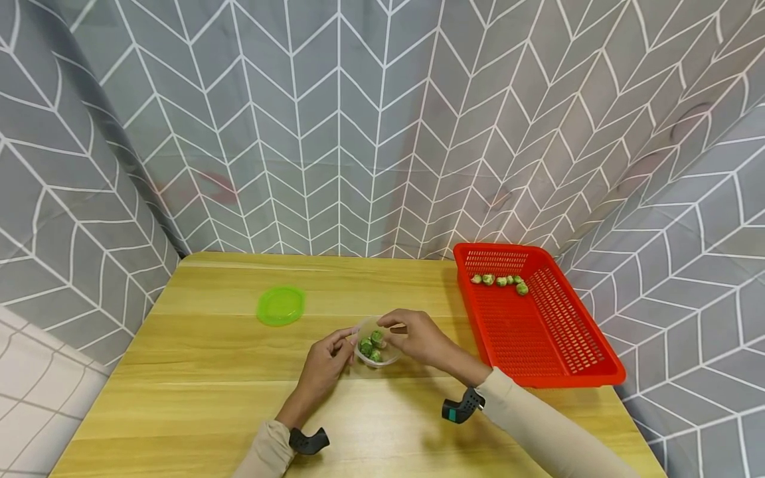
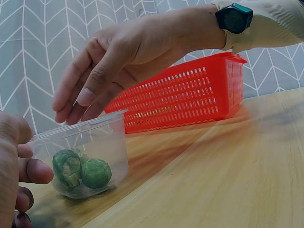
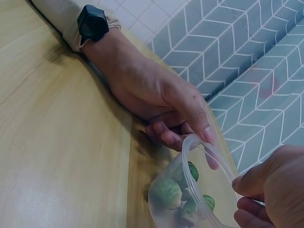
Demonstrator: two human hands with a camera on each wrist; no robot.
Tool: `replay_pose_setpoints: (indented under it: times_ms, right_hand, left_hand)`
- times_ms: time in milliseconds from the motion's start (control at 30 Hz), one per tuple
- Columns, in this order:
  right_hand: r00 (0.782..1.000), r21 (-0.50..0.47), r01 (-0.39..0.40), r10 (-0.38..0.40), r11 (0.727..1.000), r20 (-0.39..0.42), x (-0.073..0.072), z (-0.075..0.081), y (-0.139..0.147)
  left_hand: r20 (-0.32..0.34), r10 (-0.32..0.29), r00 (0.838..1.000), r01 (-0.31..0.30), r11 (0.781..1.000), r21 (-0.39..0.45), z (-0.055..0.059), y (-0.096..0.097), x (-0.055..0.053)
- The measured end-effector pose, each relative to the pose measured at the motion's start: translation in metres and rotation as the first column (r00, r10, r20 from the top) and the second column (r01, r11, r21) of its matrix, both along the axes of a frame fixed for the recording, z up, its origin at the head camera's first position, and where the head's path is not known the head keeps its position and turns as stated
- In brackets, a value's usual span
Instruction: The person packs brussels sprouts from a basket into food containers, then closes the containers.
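Partly cropped at the left-wrist view's border was the left hand [image 1: 325, 364], and at the right-wrist view's the right hand [image 1: 415, 336]; whether the rim was touched by the right fingertips could not be told. Between the hands, on a wooden table [image 1: 179, 372], a clear container [image 1: 390, 356] was positioned, its left rim pinched by the left hand. Over the opposite side, the right hand was poised with fingers loosely spread, no object seen in its grasp. At least three Brussels sprouts [image 1: 366, 346] were contained inside, blurred by cloudy plastic in the wrist views. More sprouts [image 1: 501, 281] were clustered at the far end of a red basket [image 1: 526, 332], only faintly glimpsed through its slots from the left wrist. The basket was placed by the table's right edge; the far edge was backed by a patterned curtain [image 1: 358, 133], and the near edge was cut off. A green lid [image 1: 281, 306] was laid flat beyond the left hand, separated from the container by a stretch of wood.
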State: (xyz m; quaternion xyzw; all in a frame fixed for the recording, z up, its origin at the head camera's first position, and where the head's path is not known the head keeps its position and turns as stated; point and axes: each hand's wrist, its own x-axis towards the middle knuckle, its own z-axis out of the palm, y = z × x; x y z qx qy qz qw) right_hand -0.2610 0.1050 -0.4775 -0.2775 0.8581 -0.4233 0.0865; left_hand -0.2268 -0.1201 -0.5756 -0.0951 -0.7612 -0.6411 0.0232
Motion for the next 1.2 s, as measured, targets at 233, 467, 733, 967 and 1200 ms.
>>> replay_pose_setpoints:
  times_ms: [233,467,733,967,1200]
  right_hand:
    - [0.999,0.019,0.026,-0.025,0.999,-0.031,-0.001,0.0,0.007]
    - [0.997,0.003,0.059,-0.058,0.998,-0.057,-0.001,0.003,0.014]
    - [0.991,-0.023,0.083,-0.085,0.996,-0.104,-0.004,0.007,0.026]
    - [0.989,-0.025,0.121,-0.123,0.992,-0.085,-0.007,0.013,0.038]
    - [0.981,-0.023,0.168,-0.169,0.986,-0.098,-0.01,0.02,0.053]
  left_hand:
    - [-0.001,-0.011,1.0,0.011,1.0,0.028,0.001,0.0,0.0]
    - [0.01,0.015,1.0,-0.015,1.0,0.023,0.0,0.002,0.0]
    - [0.014,0.03,0.999,-0.03,0.999,0.019,0.019,0.005,0.009]
    - [-0.012,-0.004,1.0,0.004,1.0,0.025,0.035,0.003,0.015]
    - [-0.005,0.014,1.0,-0.013,0.999,0.036,0.033,0.005,0.014]
